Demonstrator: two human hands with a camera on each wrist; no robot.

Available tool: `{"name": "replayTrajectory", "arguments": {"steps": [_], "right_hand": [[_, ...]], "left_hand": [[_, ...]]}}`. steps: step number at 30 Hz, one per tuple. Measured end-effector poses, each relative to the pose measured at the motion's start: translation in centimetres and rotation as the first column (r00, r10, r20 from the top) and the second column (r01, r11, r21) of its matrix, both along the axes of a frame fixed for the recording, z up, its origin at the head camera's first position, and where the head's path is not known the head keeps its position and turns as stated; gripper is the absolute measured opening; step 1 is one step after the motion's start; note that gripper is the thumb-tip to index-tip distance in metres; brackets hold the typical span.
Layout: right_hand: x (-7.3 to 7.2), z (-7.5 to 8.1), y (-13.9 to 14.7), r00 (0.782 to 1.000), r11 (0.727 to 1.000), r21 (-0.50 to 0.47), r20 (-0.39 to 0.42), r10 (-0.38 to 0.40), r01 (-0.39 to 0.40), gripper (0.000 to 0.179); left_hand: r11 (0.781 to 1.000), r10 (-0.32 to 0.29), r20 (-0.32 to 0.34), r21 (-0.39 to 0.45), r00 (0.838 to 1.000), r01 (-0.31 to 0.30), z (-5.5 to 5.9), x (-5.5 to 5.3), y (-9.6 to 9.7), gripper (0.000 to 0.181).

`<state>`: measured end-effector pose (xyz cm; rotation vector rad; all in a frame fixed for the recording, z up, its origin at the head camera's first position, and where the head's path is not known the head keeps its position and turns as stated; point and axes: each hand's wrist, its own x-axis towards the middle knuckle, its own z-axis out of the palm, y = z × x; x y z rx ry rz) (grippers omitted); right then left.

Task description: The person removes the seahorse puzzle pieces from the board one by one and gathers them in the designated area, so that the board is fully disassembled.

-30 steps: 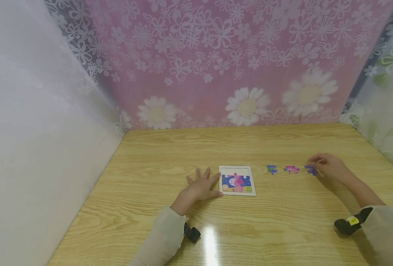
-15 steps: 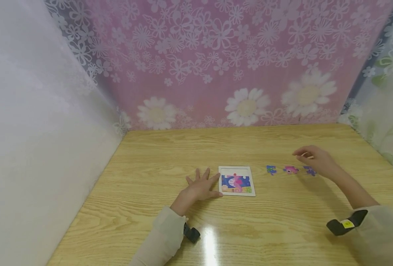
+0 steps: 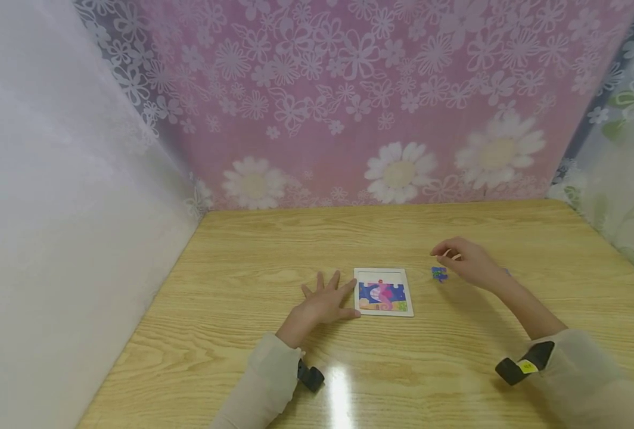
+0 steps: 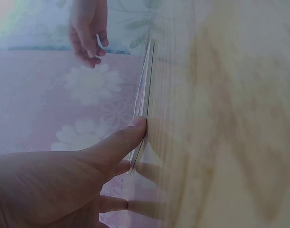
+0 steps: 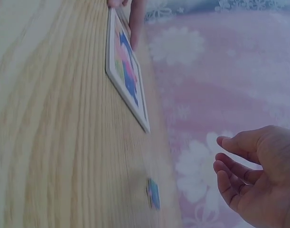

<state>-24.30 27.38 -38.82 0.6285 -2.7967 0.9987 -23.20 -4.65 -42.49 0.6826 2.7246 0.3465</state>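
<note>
Fingers spread, my left hand rests on the table at the left side of a white-framed jigsaw puzzle. Its thumb touches the frame's near edge in the left wrist view. The puzzle shows a pink seahorse on blue, with a bare white strip across its top part. To the right, my right hand hovers with loosely bent fingers and nothing between them, near a blue-and-green puzzle piece. That piece lies on the table below the fingers. The pink piece is hidden behind the right hand.
A sliver of another blue puzzle piece shows behind the right forearm. Wood-grain table surrounds the puzzle. A pink flowered curtain hangs along the back, with pale cloth at both sides.
My right hand has left the rightmost blue piece and moved left, past the pink piece, towards the blue-and-green one. The left hand and puzzle have stayed in place.
</note>
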Motion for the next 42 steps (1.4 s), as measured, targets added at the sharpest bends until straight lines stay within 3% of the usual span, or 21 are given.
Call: {"name": "replayTrajectory", "arguments": {"steps": [11, 27, 33, 42], "right_hand": [[-0.3, -0.4, -4.9, 0.997, 0.996, -0.063, 0.025, 0.068, -0.066, 0.012], [-0.8, -2.4, -10.2, 0.984, 0.973, -0.18, 0.073, 0.162, -0.147, 0.012], [-1.2, -3.8, -11.4, 0.981, 0.973, -0.156, 0.073, 0.181, -0.168, 0.011], [-1.1, -4.7, -11.8, 0.975, 0.985, -0.104, 0.16, 0.154, -0.138, 0.015]], "left_hand": [[1.0, 0.0, -0.002, -0.002, 1.0, 0.0, 0.0, 0.0, 0.0, 0.073], [1.0, 0.005, -0.013, -0.017, 1.0, -0.006, -0.3, -0.3, 0.1, 0.074], [1.0, 0.002, -0.023, -0.029, 1.0, -0.003, -0.3, -0.4, 0.1, 0.074], [1.0, -0.002, -0.022, -0.03, 1.0, 0.002, -0.5, -0.5, 0.1, 0.074]]}}
